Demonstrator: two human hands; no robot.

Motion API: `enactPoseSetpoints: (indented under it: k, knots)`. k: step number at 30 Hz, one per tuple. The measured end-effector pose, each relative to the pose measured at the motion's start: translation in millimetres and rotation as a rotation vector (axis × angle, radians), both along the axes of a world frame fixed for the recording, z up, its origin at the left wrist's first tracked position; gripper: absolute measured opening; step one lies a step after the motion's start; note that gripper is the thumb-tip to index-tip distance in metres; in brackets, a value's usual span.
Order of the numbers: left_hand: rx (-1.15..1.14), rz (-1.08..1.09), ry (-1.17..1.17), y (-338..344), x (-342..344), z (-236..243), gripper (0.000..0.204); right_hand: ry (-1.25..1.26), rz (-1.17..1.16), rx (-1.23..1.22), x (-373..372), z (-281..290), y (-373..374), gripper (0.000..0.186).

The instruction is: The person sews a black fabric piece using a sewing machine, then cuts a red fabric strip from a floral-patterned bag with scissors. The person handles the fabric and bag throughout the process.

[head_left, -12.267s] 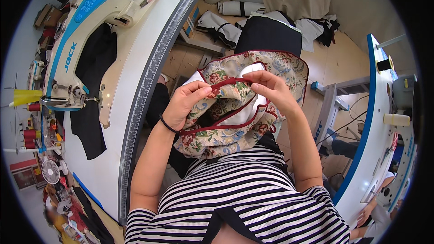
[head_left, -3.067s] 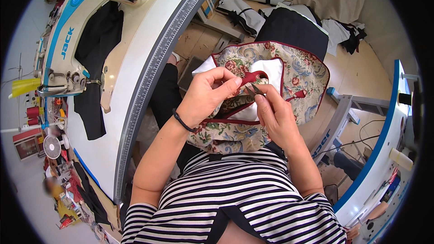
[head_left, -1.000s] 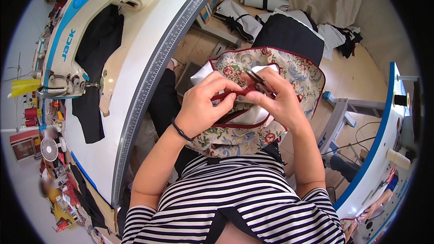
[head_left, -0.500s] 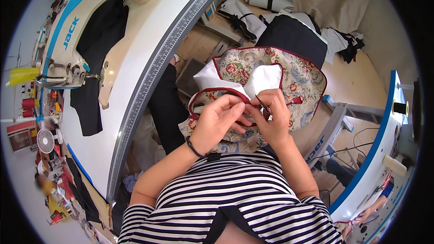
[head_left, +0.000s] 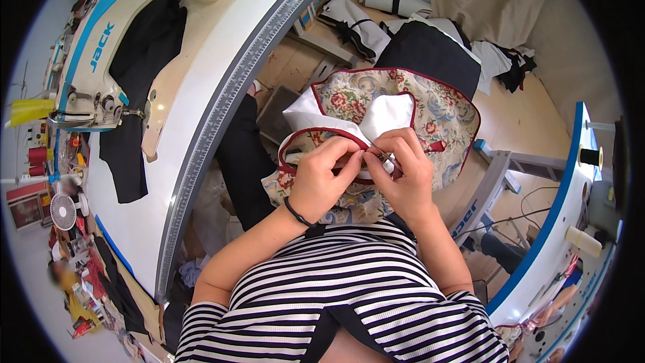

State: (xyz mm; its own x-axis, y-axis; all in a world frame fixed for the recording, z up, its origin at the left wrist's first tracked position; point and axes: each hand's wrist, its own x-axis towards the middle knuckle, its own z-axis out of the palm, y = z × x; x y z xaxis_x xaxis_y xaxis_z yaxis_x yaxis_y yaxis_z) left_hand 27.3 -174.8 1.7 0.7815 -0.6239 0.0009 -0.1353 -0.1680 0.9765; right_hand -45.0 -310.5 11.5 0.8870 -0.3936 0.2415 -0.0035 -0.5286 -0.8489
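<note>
A floral tapestry fabric piece [head_left: 451, 111] with dark red binding and a white lining [head_left: 386, 114] lies bunched over my lap. My left hand [head_left: 326, 169] is closed, thumb and forefinger pinching the red-bound edge. Right beside it, fingertips nearly meeting, my right hand [head_left: 406, 173] is closed too. Tucked in its fingers is a small metal tool that looks like thread snips [head_left: 385, 156], mostly hidden. The exact spot between the fingertips is covered. A small red tab [head_left: 437, 146] shows on the fabric to the right of my hands.
At the left stands a white sewing machine [head_left: 87, 60] with black fabric [head_left: 144, 47] under its arm. A ruler strip [head_left: 232, 84] runs along that table's edge. Black cloth [head_left: 430, 57] and white rolls [head_left: 393, 1] lie beyond my lap. Another blue-edged table [head_left: 547, 228] is at the right.
My left fingers have closed in tighter at the bound edge, and my right fingers have shifted, leaving less of the dark tool showing. The whole view has slid slightly.
</note>
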Motion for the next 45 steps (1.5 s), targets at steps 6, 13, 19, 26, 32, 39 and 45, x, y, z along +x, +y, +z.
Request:
enactPoseSetpoints:
  k: [6,13,19,26,32,39,45]
  knots:
    - [0.051,-0.007,-0.234,-0.6,1.3,2.7,0.008,0.176,-0.016,0.383,-2.1,0.3,-9.7,0.011]
    - [0.061,-0.012,-0.307,0.6,2.1,2.3,0.008,0.200,0.049,0.076,-3.6,14.8,-9.3,0.021]
    - [0.072,-0.043,-0.395,1.5,1.7,0.9,0.009,0.191,0.021,-0.048,-2.8,7.4,-7.0,0.015]
    - [0.068,-0.053,-0.456,-1.5,0.5,0.5,0.010,0.253,0.020,0.671,1.6,-4.8,-18.8,0.018]
    - [0.086,-0.075,-0.469,2.0,-1.6,-8.3,0.010,-0.122,0.056,1.097,5.6,12.7,-46.8,0.021]
    - [0.183,-0.091,-0.550,5.1,-5.3,-18.7,0.008,-0.562,0.068,0.818,-30.6,93.1,-157.6,0.024]
    - [0.215,-0.099,-0.571,5.0,-6.1,-32.9,0.008,-0.497,-0.245,0.378,-122.0,140.6,-284.4,0.027]
